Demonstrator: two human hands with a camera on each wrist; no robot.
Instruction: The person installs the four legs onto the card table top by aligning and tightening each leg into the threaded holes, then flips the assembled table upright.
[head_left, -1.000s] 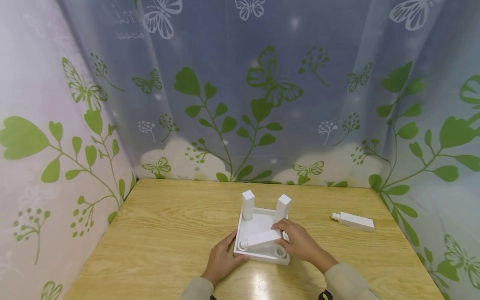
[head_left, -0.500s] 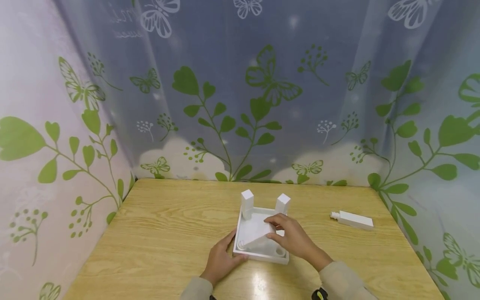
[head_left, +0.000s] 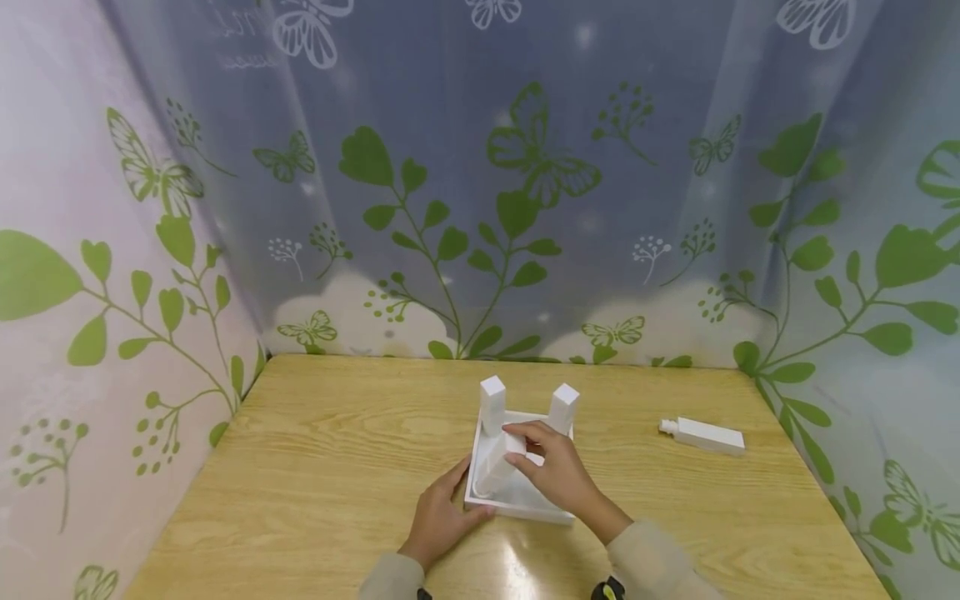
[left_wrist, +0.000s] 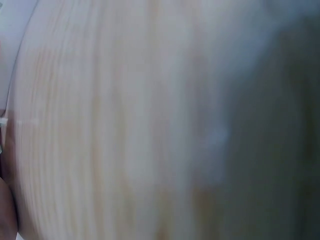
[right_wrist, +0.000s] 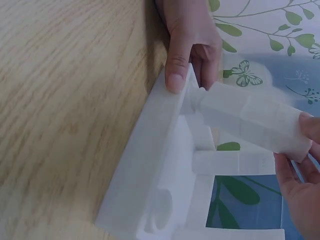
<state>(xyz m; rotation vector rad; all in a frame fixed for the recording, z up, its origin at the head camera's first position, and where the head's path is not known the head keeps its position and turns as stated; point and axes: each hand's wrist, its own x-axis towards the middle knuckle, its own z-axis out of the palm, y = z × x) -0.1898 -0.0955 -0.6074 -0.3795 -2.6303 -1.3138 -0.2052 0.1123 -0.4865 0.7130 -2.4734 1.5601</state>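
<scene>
Curtain [head_left: 450, 83]: stands behind and at both sides, printed with green leaves, sprigs and butterflies.
Table [head_left: 337, 433]: light wood grain; blurred, it fills most of the left wrist view.
Tray [head_left: 525, 510]: white, square, low-walled, on the table between the hands.
Sleeves [head_left: 656, 557]: beige, on both forearms.
Left hand [head_left: 442, 518]: clamped on the tray's near-left corner, thumb against the near wall, fingers along the left wall.
Right hand [head_left: 557, 471]: thumb and fingers together on the upper end of the held post.
Held post [head_left: 499, 467]: white, square-sided, tilted, its lower end at the tray's near-left corner; whether it is fixed there I cannot tell.
Far-left post [head_left: 492, 408]: upright at that tray corner.
Far-right post [head_left: 564, 405]: upright at its own corner.
Loose post [head_left: 708, 437]: lying on the table, right of the tray and well apart from it.
Socket [right_wrist: 161, 210]: round, raised, in the tray's near-right corner.
Threaded end [head_left: 667, 427]: narrow tip of the loose post, pointing left.
</scene>
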